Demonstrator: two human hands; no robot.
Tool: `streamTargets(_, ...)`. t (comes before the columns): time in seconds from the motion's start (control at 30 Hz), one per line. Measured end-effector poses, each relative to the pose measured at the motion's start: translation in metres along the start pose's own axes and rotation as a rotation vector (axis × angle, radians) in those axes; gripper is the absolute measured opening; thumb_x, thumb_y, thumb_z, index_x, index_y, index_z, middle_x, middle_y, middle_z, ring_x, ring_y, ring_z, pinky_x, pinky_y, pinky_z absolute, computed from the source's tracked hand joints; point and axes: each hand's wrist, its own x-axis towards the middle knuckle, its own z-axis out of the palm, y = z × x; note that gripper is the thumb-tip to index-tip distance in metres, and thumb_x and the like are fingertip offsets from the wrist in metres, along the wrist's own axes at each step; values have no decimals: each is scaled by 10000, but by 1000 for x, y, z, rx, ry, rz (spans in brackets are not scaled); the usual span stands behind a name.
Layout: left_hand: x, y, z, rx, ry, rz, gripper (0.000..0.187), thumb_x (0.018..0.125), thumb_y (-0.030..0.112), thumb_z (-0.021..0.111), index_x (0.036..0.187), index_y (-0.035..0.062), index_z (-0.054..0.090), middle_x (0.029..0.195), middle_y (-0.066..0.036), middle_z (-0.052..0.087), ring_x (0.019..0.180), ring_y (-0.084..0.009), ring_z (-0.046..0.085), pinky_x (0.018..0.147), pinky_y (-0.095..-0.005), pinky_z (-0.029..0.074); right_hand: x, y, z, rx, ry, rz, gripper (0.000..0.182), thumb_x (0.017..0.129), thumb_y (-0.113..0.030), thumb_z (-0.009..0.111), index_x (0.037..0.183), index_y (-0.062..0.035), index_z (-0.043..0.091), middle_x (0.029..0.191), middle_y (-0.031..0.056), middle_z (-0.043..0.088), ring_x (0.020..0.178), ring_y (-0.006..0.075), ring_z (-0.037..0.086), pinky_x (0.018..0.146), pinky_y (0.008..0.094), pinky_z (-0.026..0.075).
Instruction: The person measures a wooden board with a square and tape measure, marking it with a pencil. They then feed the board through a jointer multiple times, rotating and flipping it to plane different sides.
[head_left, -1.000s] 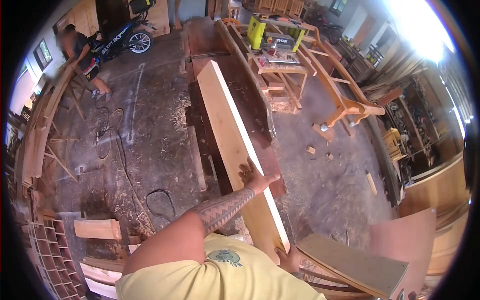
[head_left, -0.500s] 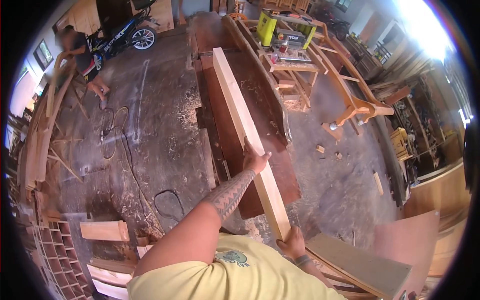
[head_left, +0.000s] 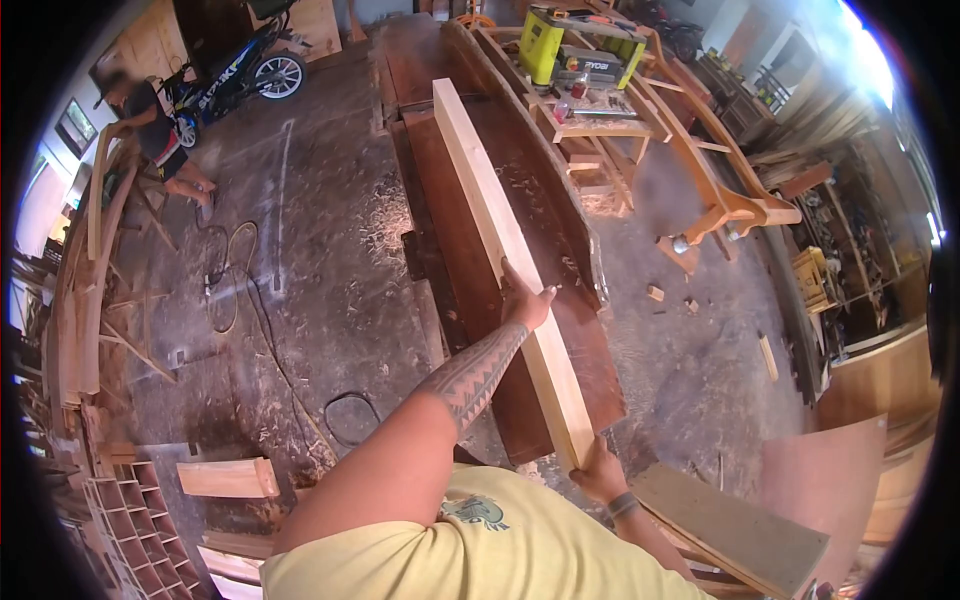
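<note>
The left hand (head_left: 527, 302) is curling around the middle part of a long, pale piece of wood (head_left: 490, 207), with its thumb on one side and its fingers on the other. The right hand (head_left: 600, 473) is closing around the near end. The wood is pointing away from the person's yellow shirt (head_left: 500, 545), over a long, dark red-brown worktop (head_left: 585, 370). I cannot tell if it is touching the top. Curly wood bits are lying on the worktop. A green and gray machine (head_left: 583, 55) is sitting on a wooden stand to the right. Another person (head_left: 155, 130) is standing far left, near a motorbike (head_left: 240, 85).
</note>
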Motion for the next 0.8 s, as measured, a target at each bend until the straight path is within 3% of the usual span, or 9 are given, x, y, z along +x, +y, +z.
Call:
streamTargets(0.27, 42, -3, -11, 0, 14, 40, 1289, 945, 352, 807, 1677, 5, -195, 1691, -474, 111, 1609, -579, 160, 1327, -553, 221, 33, -19, -1, -5, 28, -32, 892, 760, -239, 827, 1489, -26, 359, 1112, 345, 721, 1046, 557, 695, 909, 595, 566)
streamTargets(0.37, 56, 1, -15, 49, 23, -18, 1291, 934, 379, 820, 1683, -21, -153, 1724, -386, 163, 1608, -517, 230, 1315, -530, 275, 43, -30, -3, -18, 42, -23, 875, 767, -227, 831, 1481, -32, 364, 1119, 339, 723, 1048, 552, 698, 903, 600, 569)
streamTargets(0.47, 73, 2, -22, -5, -4, 7, 1310, 948, 373, 807, 1672, 18, -226, 1688, -483, 105, 1599, -604, 155, 1322, -565, 227, 55, -47, -8, -17, 66, -17, 860, 770, -227, 837, 1471, -30, 378, 1128, 340, 723, 1056, 548, 699, 899, 597, 572)
streamTargets(0.67, 92, 1, -23, 25, -17, 7, 1319, 959, 368, 797, 1655, 23, -269, 1669, -509, 90, 1559, -651, 210, 1310, -552, 271, 71, -55, -10, -29, 71, 25, 872, 756, -254, 839, 1470, -2, 406, 1155, 339, 711, 1080, 547, 692, 899, 581, 573)
streamTargets(0.8, 93, 3, -24, 26, -10, 3, 1303, 965, 384, 789, 1661, 14, -249, 1679, -492, 101, 1565, -628, 221, 1312, -545, 274, 73, -53, -9, -26, 104, -3, 882, 767, -237, 849, 1494, -21, 400, 1129, 332, 727, 1049, 551, 702, 875, 594, 581)
